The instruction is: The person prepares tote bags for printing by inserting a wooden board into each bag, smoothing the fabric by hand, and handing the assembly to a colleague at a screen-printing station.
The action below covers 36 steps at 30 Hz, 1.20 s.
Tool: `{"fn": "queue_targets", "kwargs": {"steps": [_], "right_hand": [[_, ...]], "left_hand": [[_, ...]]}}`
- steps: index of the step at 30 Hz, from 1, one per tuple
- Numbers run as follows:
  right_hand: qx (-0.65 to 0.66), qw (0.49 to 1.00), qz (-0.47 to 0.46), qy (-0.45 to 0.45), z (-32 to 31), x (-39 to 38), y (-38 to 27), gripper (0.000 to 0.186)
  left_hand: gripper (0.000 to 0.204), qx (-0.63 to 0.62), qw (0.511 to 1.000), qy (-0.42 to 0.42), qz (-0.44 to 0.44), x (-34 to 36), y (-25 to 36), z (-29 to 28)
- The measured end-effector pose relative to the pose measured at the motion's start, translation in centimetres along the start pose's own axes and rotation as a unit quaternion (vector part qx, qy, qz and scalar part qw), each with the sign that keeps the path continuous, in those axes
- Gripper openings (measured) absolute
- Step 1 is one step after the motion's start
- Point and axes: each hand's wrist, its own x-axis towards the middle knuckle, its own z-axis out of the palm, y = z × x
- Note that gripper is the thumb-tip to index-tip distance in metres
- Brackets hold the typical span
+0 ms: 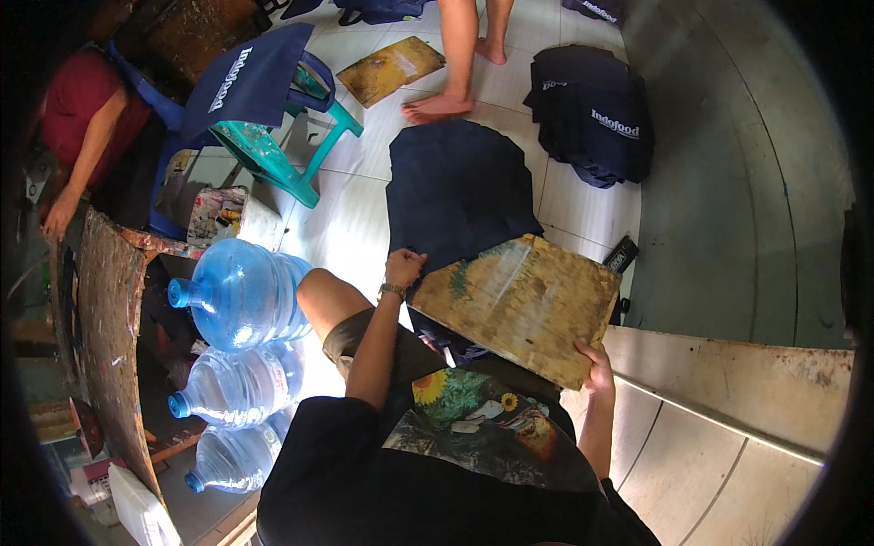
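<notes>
A worn yellow-brown wooden board (523, 305) lies tilted over my lap, and my right hand (596, 369) is closed on its near right corner. Dark navy cloth (460, 187), perhaps a bag, spreads out beyond it and meets the board's far edge. Whether the board's end is inside the cloth or beneath it, I cannot tell. At the board's left corner my left hand (403, 268), with a watch on the wrist, has its fingers closed on the cloth's edge. More dark fabric shows under the board near my knees.
Large blue water bottles (246, 296) lie stacked at the left beside a wooden bench (109, 309). A green stool (273, 164) bears navy cloth. Folded navy pieces (592, 118) are piled at the far right. Another person's bare feet (437, 107) stand near a second board (390, 70); someone's arm (91, 150) reaches in at left.
</notes>
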Motion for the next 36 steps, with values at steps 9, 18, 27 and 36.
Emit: {"fn": "queue_targets", "kwargs": {"steps": [9, 18, 27, 36], "right_hand": [[0.051, 0.995, -0.073, 0.046, 2.1, 0.1, 0.8, 0.049], [-0.183, 0.973, 0.051, -0.135, 10.6, 1.6, 3.5, 0.045], [-0.464, 0.870, -0.167, 0.005, 6.6, 14.3, -11.0, 0.042], [-0.251, 0.959, -0.044, -0.124, 21.1, 20.3, -6.1, 0.042]], "left_hand": [[0.023, -0.297, 0.947, -0.123, -0.005, 1.3, -1.4, 0.3], [0.051, -0.391, 0.915, -0.080, -0.062, 1.4, 0.5, 2.9], [0.048, -0.357, 0.923, -0.116, 0.079, 0.5, 3.5, -6.9], [0.031, -0.347, 0.923, -0.058, 0.153, -7.2, 3.4, -11.1]]}}
